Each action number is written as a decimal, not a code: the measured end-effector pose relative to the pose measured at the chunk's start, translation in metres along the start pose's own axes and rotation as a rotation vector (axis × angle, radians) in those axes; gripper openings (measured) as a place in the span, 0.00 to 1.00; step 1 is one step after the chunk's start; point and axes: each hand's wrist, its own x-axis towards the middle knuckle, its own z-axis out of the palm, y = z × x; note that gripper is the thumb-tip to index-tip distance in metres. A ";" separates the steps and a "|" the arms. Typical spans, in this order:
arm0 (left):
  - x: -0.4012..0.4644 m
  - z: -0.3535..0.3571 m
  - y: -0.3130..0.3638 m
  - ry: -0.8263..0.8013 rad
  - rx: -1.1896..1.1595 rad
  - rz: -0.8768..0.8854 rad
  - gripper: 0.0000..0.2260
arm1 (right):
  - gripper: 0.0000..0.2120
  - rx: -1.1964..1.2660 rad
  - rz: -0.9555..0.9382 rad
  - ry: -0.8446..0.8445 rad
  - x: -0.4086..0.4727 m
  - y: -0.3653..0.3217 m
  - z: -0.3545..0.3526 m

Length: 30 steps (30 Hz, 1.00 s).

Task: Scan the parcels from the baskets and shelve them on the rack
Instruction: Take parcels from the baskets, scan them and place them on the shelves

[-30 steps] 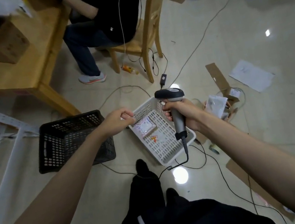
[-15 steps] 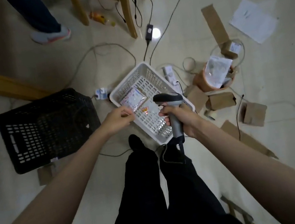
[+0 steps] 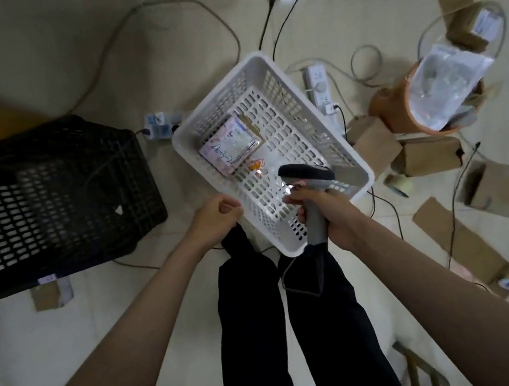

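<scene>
The right hand (image 3: 328,213) grips the grey handle of a barcode scanner (image 3: 307,180), whose dark head hangs over the near end of the white basket (image 3: 358,171) on the floor. Its cable loops down across the person's dark trouser legs (image 3: 286,323). Against the basket's far-left wall lies a flat parcel (image 3: 230,147) with a handwritten label, the writing too blurred to read; just beside it sits a small orange item I cannot identify. The left hand (image 3: 216,216) hovers at the basket's near-left rim, fingers curled and apparently holding nothing. A black basket (image 3: 44,202) stands to the left, its contents hidden by dark mesh. Cardboard boxes (image 3: 490,188) lie scattered on the right.
</scene>
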 end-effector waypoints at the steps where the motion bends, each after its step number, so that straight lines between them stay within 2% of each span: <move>1: 0.016 0.004 -0.004 0.004 -0.007 -0.003 0.06 | 0.06 0.003 0.009 -0.012 0.019 0.003 0.002; 4: 0.063 0.014 -0.012 0.018 -0.028 -0.010 0.07 | 0.10 0.039 0.050 -0.051 0.073 0.010 0.005; 12: 0.171 0.031 -0.035 0.107 0.027 0.046 0.09 | 0.06 0.245 0.172 -0.071 0.197 0.036 0.009; 16: 0.207 0.039 -0.050 0.089 0.089 0.055 0.11 | 0.07 0.315 0.192 -0.101 0.236 0.053 0.005; 21: 0.256 0.037 -0.058 0.124 0.119 0.085 0.19 | 0.10 0.422 0.190 -0.132 0.277 0.070 0.008; 26: 0.312 0.037 -0.052 0.228 0.147 0.108 0.26 | 0.12 0.397 0.169 -0.134 0.322 0.079 0.021; 30: 0.352 0.036 -0.046 0.314 0.285 0.102 0.33 | 0.13 0.439 0.160 -0.174 0.348 0.089 0.030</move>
